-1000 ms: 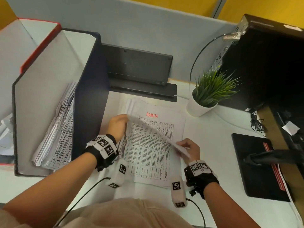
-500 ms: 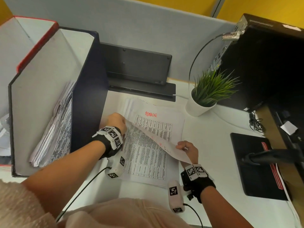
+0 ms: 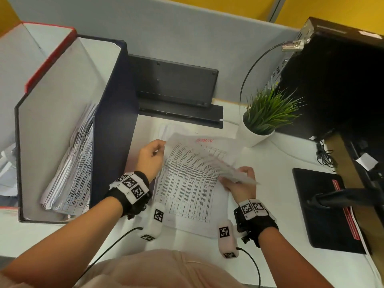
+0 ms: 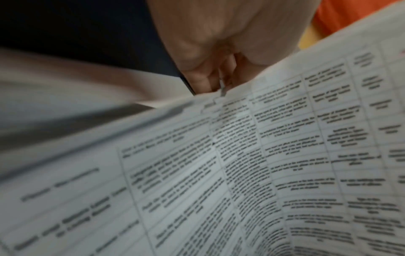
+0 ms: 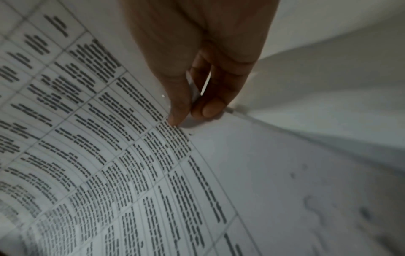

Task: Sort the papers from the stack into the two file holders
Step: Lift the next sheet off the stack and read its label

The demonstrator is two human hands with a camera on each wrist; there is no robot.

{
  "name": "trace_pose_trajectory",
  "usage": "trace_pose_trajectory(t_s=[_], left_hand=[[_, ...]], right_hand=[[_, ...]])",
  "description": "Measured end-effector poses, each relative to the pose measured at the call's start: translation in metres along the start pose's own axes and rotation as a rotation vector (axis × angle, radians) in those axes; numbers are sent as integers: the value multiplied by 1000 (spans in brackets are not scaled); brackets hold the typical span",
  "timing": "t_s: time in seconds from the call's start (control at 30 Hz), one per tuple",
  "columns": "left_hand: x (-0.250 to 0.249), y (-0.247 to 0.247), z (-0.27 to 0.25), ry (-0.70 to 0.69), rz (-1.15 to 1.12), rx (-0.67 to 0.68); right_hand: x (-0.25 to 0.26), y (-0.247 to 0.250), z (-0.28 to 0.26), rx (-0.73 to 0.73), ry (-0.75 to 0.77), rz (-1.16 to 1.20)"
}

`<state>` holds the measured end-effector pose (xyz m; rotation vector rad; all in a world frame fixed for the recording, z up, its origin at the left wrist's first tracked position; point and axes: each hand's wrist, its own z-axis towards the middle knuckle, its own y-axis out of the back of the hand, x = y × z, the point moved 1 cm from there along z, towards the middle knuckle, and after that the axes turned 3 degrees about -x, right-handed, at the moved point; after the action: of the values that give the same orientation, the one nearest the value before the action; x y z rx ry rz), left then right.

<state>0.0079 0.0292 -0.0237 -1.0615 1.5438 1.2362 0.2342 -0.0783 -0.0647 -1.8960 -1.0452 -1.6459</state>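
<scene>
Top sheet [image 3: 207, 161] lifted off the paper stack [image 3: 187, 196] on the white surface [image 3: 276, 183], held at two points: left hand [image 3: 150, 155] pinching its upper-left corner, right hand [image 3: 239, 183] pinching its lower-right edge. Compared with a second ago, the sheet lies lower and flatter, covering more of the red heading beneath. Dark file holder [image 3: 113, 113], left of the stack, already contains papers.

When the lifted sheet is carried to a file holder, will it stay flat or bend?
The lifted sheet probably flops: it already sags between the left hand and right hand. It seems light, since fingertip pinches hold it. Carrying it with both hands seems safer.
</scene>
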Motion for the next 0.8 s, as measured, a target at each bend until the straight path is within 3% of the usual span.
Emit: trace_pose_trajectory(t_s=[0.17, 0.27, 0.37, 0.43, 0.53, 0.8], left_hand=[[-6, 0, 4, 138, -147, 69], [-9, 0, 10, 191, -143, 83], [-2, 1, 21, 262, -26, -16], [3, 3, 28, 322, 168, 3], [6, 6, 31, 353, 434, 84], [-4, -1, 31, 318, 600, 138]], right_hand=[[5, 5, 3, 88, -48, -83], [-1, 1, 0, 130, -192, -146], [-3, 5, -2, 16, -294, 172], [-4, 6, -5, -22, -368, 267], [-4, 2, -7, -33, -377, 314], [-7, -3, -7, -8, -362, 291]])
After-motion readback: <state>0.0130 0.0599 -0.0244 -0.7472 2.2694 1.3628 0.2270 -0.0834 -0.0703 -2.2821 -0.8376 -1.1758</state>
